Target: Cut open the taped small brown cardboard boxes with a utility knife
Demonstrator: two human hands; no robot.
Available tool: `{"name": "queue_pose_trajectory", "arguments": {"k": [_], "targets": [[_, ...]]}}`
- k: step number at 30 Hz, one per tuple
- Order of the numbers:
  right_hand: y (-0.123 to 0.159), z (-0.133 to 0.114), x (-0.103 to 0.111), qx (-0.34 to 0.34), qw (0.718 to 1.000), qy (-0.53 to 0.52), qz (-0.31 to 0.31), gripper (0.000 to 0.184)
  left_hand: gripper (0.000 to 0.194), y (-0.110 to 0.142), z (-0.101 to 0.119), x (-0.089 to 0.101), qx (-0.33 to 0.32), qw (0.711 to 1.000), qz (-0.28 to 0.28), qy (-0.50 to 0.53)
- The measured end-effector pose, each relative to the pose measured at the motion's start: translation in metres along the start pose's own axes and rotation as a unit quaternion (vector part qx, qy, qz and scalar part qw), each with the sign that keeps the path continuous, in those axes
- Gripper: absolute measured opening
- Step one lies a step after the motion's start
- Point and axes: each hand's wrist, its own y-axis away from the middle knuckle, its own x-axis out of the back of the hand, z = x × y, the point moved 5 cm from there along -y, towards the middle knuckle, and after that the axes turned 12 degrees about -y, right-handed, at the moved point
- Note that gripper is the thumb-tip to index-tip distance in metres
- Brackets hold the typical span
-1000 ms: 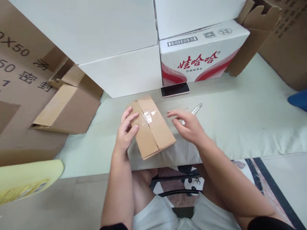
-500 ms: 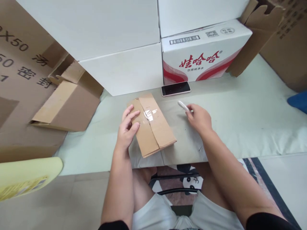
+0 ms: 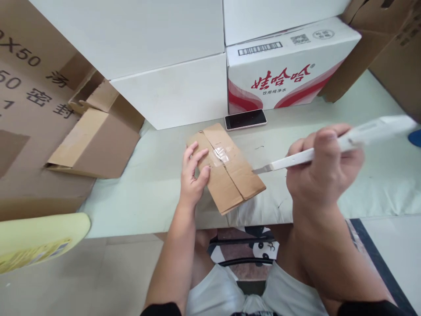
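Note:
A small brown cardboard box point(image 3: 236, 169) lies tilted on the cloth-covered surface, with clear tape point(image 3: 221, 154) across its top seam. My left hand point(image 3: 195, 173) steadies it from the left, fingers and thumb bent over its top edge. A white utility knife point(image 3: 297, 159) is gripped in my right hand point(image 3: 325, 166), to the right of the box. Its metal tip points left and appears at the box's right edge; whether it touches I cannot tell. The knife's rear end is blurred.
Behind lies a black-screened phone point(image 3: 246, 120), in front of a white and red carton point(image 3: 286, 79) and stacked white boxes point(image 3: 171, 96). An opened brown carton point(image 3: 98, 142) stands left. A pale yellow object point(image 3: 42, 237) juts in at lower left. Pale green cloth point(image 3: 138, 210) covers the surface.
My right hand first reached the utility knife lying on the cloth, then picked it up. Now it has turned the tip toward the box. My left hand has stayed on the box.

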Motion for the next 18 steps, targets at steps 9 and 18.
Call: {"name": "queue_pose_trajectory", "arguments": {"k": [9,18], "targets": [[0.024,-0.002,-0.018,-0.174,0.972,0.023,-0.153,0.062,0.056,0.006,0.011,-0.006,-0.032,0.999,-0.019,-0.030],[0.036,0.009,-0.033,-0.174,0.924,0.031,-0.339,0.020,0.053,0.006,0.012,-0.009,-0.060,0.998,0.008,-0.032]]}}
